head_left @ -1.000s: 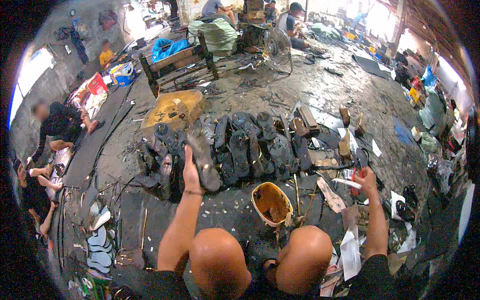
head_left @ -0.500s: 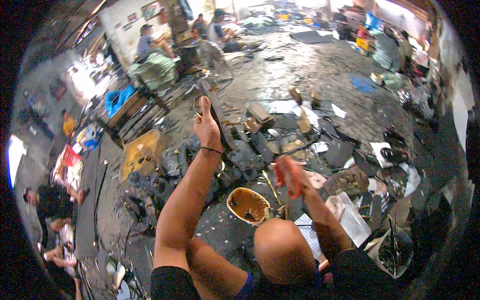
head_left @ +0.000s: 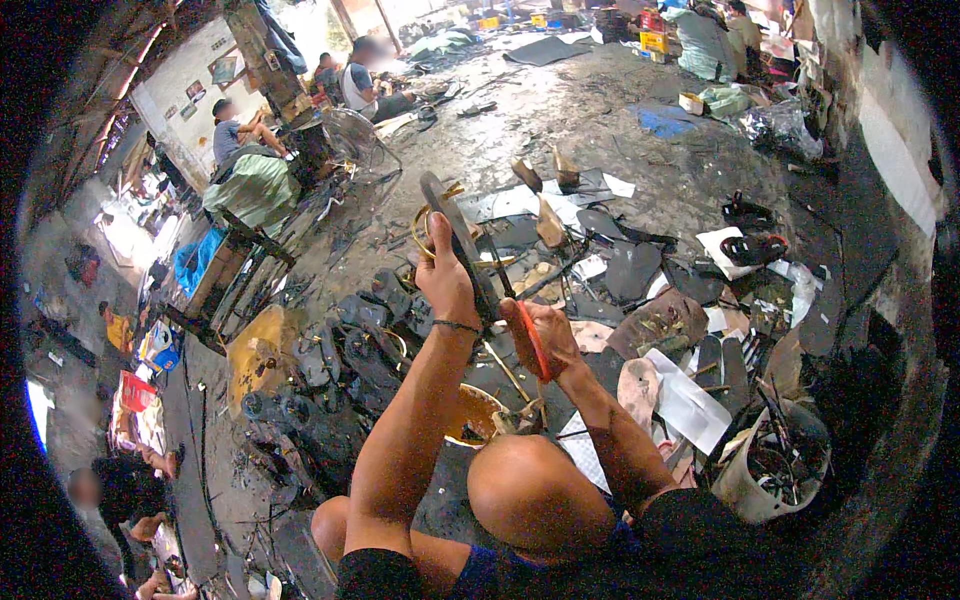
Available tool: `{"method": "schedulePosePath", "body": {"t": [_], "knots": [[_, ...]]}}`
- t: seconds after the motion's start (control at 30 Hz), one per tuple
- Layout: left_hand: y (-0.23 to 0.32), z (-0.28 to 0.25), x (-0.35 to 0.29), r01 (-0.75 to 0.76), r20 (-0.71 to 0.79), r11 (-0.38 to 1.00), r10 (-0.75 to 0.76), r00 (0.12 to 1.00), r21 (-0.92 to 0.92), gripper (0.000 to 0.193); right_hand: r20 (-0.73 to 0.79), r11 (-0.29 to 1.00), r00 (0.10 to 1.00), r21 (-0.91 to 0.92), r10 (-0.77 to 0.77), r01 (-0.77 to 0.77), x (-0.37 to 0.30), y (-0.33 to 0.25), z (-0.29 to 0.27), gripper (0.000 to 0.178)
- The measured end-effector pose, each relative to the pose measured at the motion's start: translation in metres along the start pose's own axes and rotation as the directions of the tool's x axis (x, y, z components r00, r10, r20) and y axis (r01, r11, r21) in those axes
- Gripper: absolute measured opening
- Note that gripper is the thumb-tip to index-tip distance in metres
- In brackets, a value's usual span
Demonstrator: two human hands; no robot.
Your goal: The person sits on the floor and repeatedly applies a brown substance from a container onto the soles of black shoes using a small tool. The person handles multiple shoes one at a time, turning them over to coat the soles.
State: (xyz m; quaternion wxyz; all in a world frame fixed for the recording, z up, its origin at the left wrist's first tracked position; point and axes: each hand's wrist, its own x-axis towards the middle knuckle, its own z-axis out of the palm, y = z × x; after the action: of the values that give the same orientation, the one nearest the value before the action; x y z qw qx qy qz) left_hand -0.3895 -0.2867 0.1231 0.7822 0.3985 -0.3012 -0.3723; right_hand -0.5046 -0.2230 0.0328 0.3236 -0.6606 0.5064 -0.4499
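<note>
1. The whole view has swung to the right, and the arms have come together: a moment ago the right hand [head_left: 553, 335] was apart from the left hand [head_left: 446, 280]; now they nearly meet. Tool and workpiece are therefore side by side, in position to be used on each other.
2. The floor [head_left: 560, 112] spreads around, littered with scraps; far off, a seated person [head_left: 365, 88] is near the fan [head_left: 347, 140].
3. The green sack [head_left: 250, 192] lies at upper left, well apart from the hands.
4. A pile of dark footwear [head_left: 350, 345] lies left of the hands, partly covered by the left forearm [head_left: 405, 430].
5. The bare knee [head_left: 540, 490] stands below the hands and hides part of the tub [head_left: 487, 394] with brown contents.
6. A pale bucket [head_left: 750, 498] of scraps stands at lower right, clear of both arms.
7. The dark sole [head_left: 462, 240] is raised above the floor, tilted on edge; the left grip pinches it, thumb upright along it.
8. The scissors [head_left: 537, 345] are in the right grip, fingers wrapped around the red handles. Their dark blades point up beside the sole; whether they bite its edge I cannot tell.
9. A thin yellow loop [head_left: 414, 232] shows beside the left thumb.
</note>
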Motion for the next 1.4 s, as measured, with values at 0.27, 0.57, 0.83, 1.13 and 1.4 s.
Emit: {"method": "schedulePosePath", "body": {"t": [0.27,0.57,0.83,1.13,1.4], "knots": [[-0.002,-0.035,0.030,0.294,0.074,0.956,-0.293,0.953,0.003,0.049,-0.150,0.908,0.973,-0.357,0.175,-0.218,-0.034,0.100,-0.018,0.046],[-0.002,-0.238,0.079,0.446,-0.166,0.893,-0.433,0.886,0.052,0.035,-0.200,0.457,0.967,-0.853,0.157,-0.251,-0.180,0.209,-0.037,0.046],[-0.147,-0.303,0.051,0.712,-0.081,0.682,-0.729,0.679,-0.169,0.029,0.259,0.809,0.767,-0.216,0.587,-0.546,-0.196,0.142,0.045,0.045],[-0.231,-0.217,0.105,0.681,-0.038,0.705,-0.700,0.713,-0.200,0.033,0.335,0.575,0.525,-0.063,0.782,-0.816,-0.214,0.173,0.057,0.045],[-0.154,-0.338,0.074,0.683,-0.171,0.658,-0.669,0.724,0.318,0.048,0.551,0.029,0.240,0.363,0.799,-0.931,-0.166,0.159,0.083,0.053]]}}
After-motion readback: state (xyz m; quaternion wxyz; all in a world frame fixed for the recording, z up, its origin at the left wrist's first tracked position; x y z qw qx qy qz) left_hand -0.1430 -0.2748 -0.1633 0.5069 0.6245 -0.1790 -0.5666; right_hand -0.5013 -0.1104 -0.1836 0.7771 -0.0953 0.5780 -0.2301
